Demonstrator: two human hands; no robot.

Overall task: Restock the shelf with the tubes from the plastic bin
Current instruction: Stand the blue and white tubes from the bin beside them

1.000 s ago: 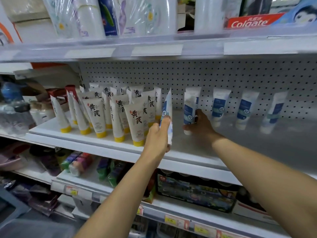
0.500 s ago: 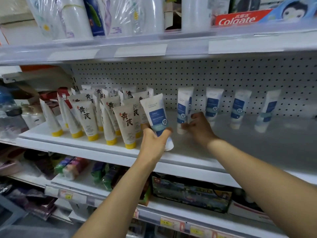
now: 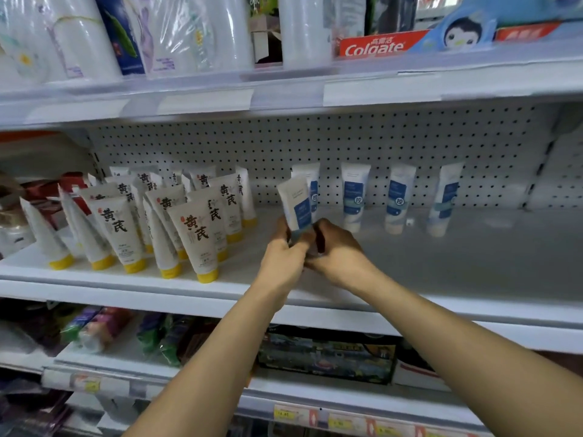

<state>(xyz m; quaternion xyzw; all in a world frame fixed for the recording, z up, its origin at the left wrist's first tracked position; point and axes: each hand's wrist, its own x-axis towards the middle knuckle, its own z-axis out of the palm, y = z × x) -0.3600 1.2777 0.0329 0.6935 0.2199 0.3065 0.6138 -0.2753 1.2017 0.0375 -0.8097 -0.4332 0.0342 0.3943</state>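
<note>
1. A blue-and-white tube (image 3: 296, 205) was shown held nearly upright, cap end down, above a white shelf (image 3: 441, 269).
2. The tube's lower end was grasped from both sides. The left hand (image 3: 285, 257) was clenched round it from the left, and the right hand (image 3: 339, 252) was curled against it from the right. The cap was hidden by the fingers, so whether it touched the shelf could not be told.
3. The step was judged to be standing the tube on its cap. For this to be done well, the cap would need to be set flat with the label kept facing outward. The tube would need to be steadied before the fingers were loosened, one hand at a time.
4. The tube's printed body and flat crimped end rose above the grip, tilted slightly to the left.
5. Just behind the grip, a second blue tube (image 3: 313, 187) was seen standing before the pegboard (image 3: 347, 137). The held tube could be lined up in front of it.
6. To the right of the grip, three more blue tubes (image 3: 399, 198) were spaced along the back. To the left, yellow-capped tubes (image 3: 195, 234) were crowded near, and these could be knocked over by a careless wrist.
</note>
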